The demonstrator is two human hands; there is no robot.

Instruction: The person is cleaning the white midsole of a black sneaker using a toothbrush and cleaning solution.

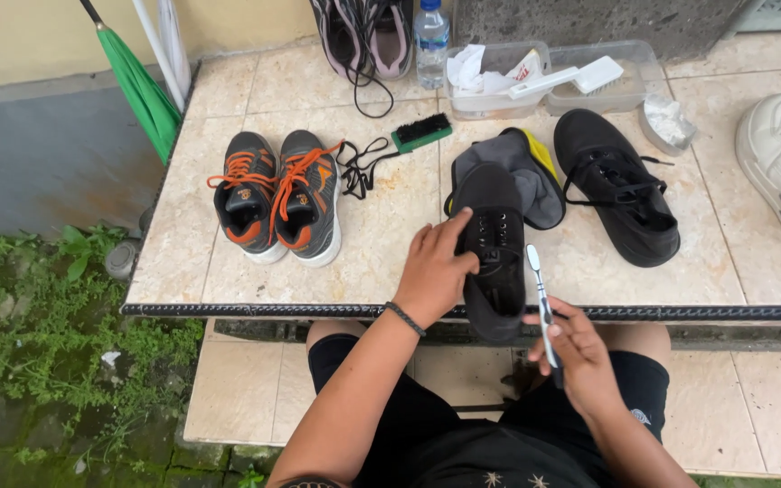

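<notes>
A black shoe (492, 258) is steadied at the tiled bench (381, 244) edge by the left hand (434, 271), fingers spread on it; a toothbrush (541, 303) is gripped by the right hand (580, 357), just beside the shoe.

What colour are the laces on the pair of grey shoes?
Orange, on the grey shoes; the head view shows them clearly.

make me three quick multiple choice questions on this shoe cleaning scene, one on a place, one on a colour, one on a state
1. Where does the green-backed brush lie?
A. on the tiled ledge
B. in the clear tub
C. on the ground

2. What colour are the laces on the grey pair?
A. white
B. orange
C. blue

3. What does the right hand hold?
A. nothing
B. a cloth
C. a toothbrush

Answers: 1 A, it rests on the tiles beside loose black laces; 2 B, both shoes show orange laces; 3 C, the toothbrush stands upright in the fingers.
</notes>
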